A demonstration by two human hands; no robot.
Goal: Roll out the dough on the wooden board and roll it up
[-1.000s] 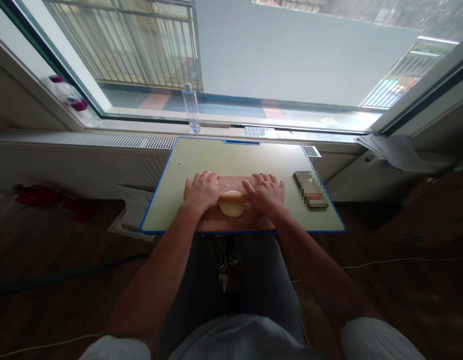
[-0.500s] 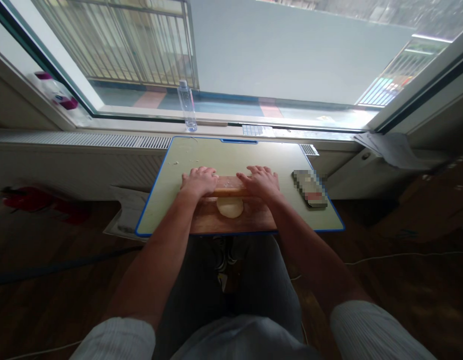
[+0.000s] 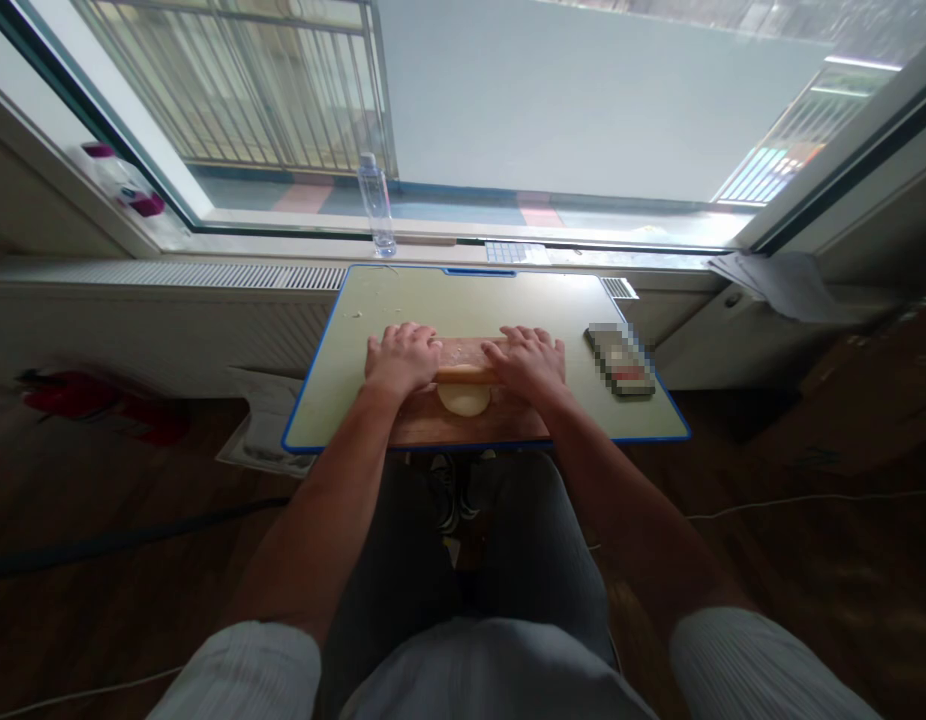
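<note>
A wooden rolling pin [image 3: 465, 375] lies crosswise over a round, pale piece of dough [image 3: 464, 401]. The near part of the dough shows below the pin; the pin hides some of the rest. Under both is a brown wooden board [image 3: 467, 431]. My left hand [image 3: 403, 356] grips the pin's left end, fingers curved over it and pointing away from me. At the right end, my right hand [image 3: 530, 360] has the same hold, its thumb pointing inward along the pin.
The board sits on a pale green tabletop with a blue rim [image 3: 335, 385]. A blurred-out phone-like object [image 3: 622, 360] lies at its right. White crumbs dot the left side. A clear bottle [image 3: 377, 208] stands on the windowsill behind. A red fire extinguisher [image 3: 95, 405] is at floor left.
The pin has rolled slightly toward me over the dough, with both hands still on it, so less of the dough's near part shows. The whole view has shifted a little.
</note>
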